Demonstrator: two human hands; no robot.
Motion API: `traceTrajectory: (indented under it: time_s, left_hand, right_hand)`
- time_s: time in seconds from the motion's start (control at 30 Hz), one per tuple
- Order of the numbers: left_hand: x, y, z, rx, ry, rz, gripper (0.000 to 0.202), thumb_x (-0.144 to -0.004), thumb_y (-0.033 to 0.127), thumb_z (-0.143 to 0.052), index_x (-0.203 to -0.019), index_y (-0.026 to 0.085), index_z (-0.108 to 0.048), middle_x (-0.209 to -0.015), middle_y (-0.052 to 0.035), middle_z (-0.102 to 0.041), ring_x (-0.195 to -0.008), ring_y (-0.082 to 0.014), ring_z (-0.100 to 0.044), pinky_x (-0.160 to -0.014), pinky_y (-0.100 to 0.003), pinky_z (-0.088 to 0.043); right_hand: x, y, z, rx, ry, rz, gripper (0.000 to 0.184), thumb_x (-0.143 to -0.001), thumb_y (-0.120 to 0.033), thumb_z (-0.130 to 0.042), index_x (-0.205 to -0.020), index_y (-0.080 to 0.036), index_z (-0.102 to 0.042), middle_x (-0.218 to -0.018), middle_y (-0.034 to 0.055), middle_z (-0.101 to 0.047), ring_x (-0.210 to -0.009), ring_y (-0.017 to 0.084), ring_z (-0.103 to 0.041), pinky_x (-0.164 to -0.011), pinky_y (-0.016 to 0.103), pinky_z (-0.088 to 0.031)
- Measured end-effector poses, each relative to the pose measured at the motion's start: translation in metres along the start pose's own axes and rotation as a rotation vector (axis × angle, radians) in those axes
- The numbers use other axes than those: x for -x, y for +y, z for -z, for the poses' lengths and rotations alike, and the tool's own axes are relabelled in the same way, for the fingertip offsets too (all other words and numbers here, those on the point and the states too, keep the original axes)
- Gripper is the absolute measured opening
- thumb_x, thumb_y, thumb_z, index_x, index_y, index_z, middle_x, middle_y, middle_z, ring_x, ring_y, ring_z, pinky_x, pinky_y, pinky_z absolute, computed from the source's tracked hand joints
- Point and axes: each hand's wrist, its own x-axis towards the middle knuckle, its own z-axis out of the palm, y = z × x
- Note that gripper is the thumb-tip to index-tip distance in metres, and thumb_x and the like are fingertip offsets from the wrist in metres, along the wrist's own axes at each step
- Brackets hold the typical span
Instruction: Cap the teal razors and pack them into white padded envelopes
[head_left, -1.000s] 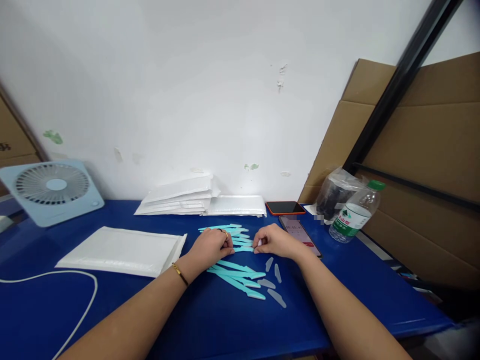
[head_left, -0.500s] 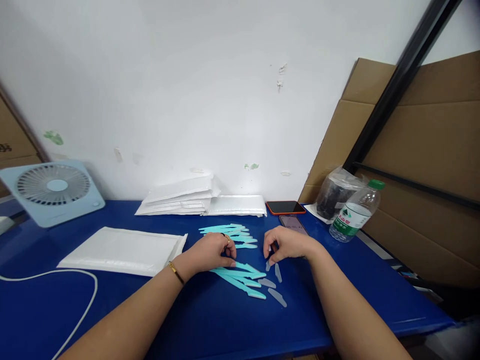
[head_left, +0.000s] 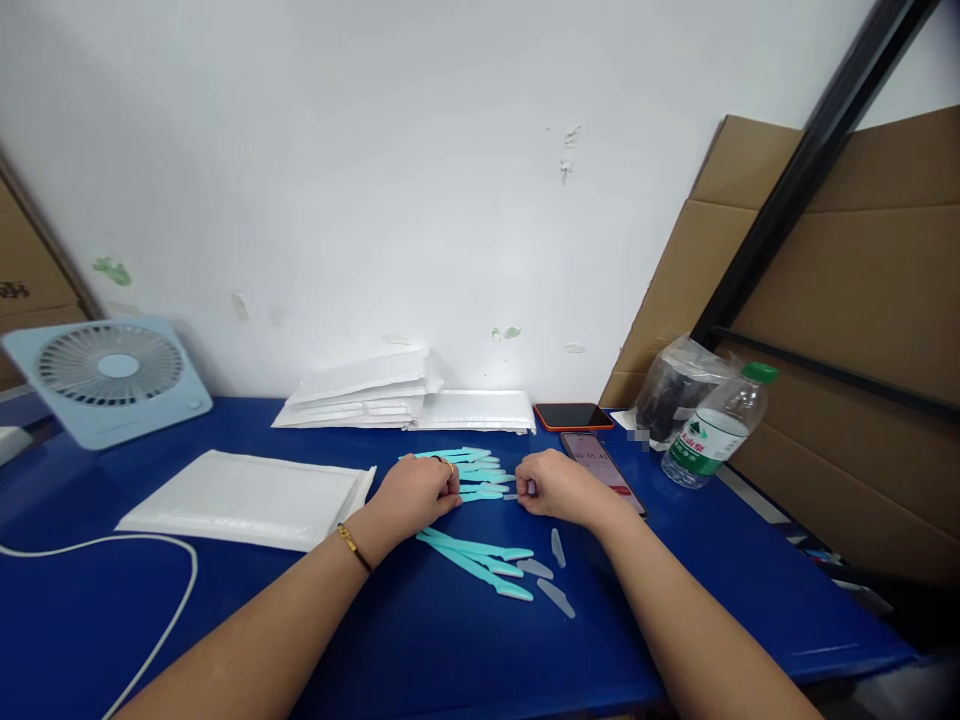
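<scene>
My left hand (head_left: pixel 429 485) is closed around the handle end of a turquoise eyebrow razor (head_left: pixel 481 495), whose blade end points right. Facing it, my right hand (head_left: pixel 551 486) pinches a small translucent blade cap (head_left: pixel 511 497) near that razor's tip. Just beyond my left hand lies a row of turquoise eyebrow razors (head_left: pixel 474 457), partly hidden by the fingers. Closer to me, a fanned group of razors (head_left: pixel 480 572) rests on the table. Beside their tips are three loose translucent caps (head_left: pixel 556 597).
A white padded envelope (head_left: pixel 247 500) lies left, with a white cable (head_left: pixel 187 590) before it. More envelopes (head_left: pixel 360 395) are stacked at the wall. A fan (head_left: pixel 112 375) stands far left. Two phones (head_left: pixel 574 416), a bagged dark object (head_left: pixel 667 395) and a water bottle (head_left: pixel 712 430) are right.
Both hands have moved away from me toward the far row. One razor has left the near group in my left hand, and a cap has left the table in my right.
</scene>
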Motion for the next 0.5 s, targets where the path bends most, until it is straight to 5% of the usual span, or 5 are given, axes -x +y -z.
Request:
traceTrajectory:
  time_s: [0.13, 0.5]
  left_hand:
    - [0.0, 0.0, 0.002, -0.017, -0.015, -0.003, 0.011, -0.073, 0.031, -0.058, -0.07, 0.022, -0.062, -0.071, 0.0008, -0.065, -0.065, -0.015, -0.055, -0.06, -0.026, -0.032]
    - [-0.001, -0.008, -0.001, 0.015, -0.019, -0.033, 0.01, -0.072, 0.032, -0.06, -0.07, 0.022, -0.063, -0.07, 0.0017, -0.064, -0.062, -0.0137, -0.054, -0.056, -0.024, -0.029]
  right_hand:
    - [0.002, 0.0, 0.003, -0.162, -0.063, -0.026, 0.024, -0.062, -0.035, -0.07, -0.08, -0.019, -0.068, -0.072, 0.0019, -0.066, -0.059, 0.013, -0.056, -0.049, 0.021, -0.036]
    - [-0.003, 0.011, -0.011, -0.383, -0.084, -0.115, 0.02, -0.07, -0.037, -0.065, -0.069, -0.017, -0.066, -0.056, 0.0006, -0.062, -0.046, 0.012, -0.056, -0.044, 0.02, -0.04]
